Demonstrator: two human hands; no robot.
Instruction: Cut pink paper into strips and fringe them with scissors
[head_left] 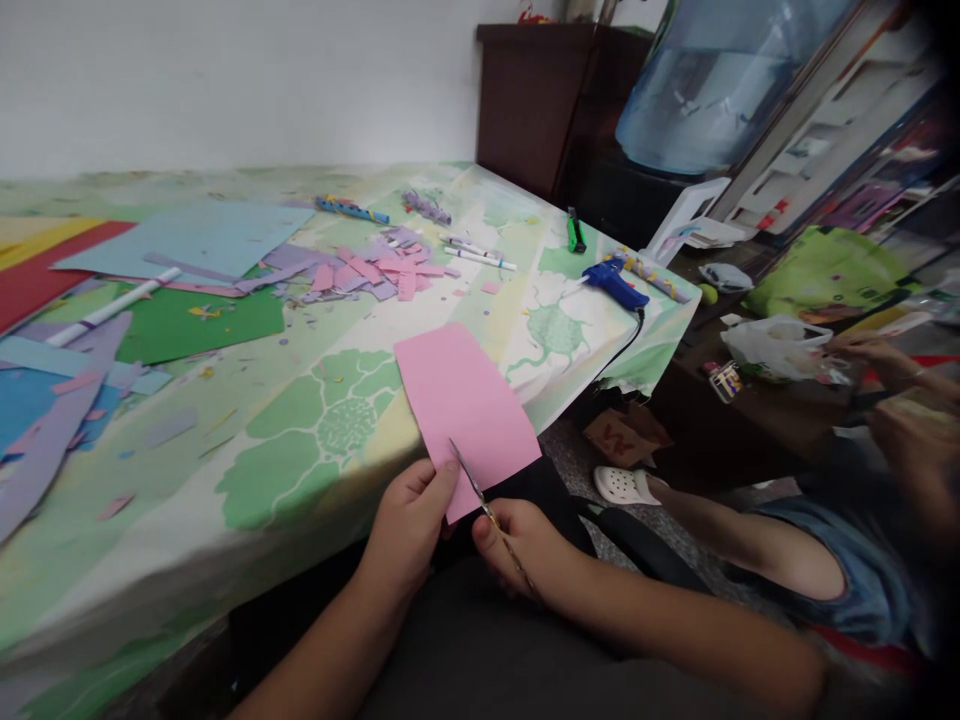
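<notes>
A sheet of pink paper (469, 390) reaches from the table's front edge out over my lap. My left hand (412, 515) is closed on its near left edge, the thumb on top and the fingers mostly beneath. My right hand (525, 550) is closed round the handles of a pair of scissors (471, 482). The scissors point up and to the left, with a blade over the paper close to my left thumb. Part of the handles is hidden in my fingers.
The flowered tablecloth (180, 440) bears pink and purple paper scraps (390, 268), a green sheet (225, 325), markers (480, 258), a blue glue gun (616, 285) with a dangling cord, and a green stapler-like item (576, 232). At the right sits another person (787, 545).
</notes>
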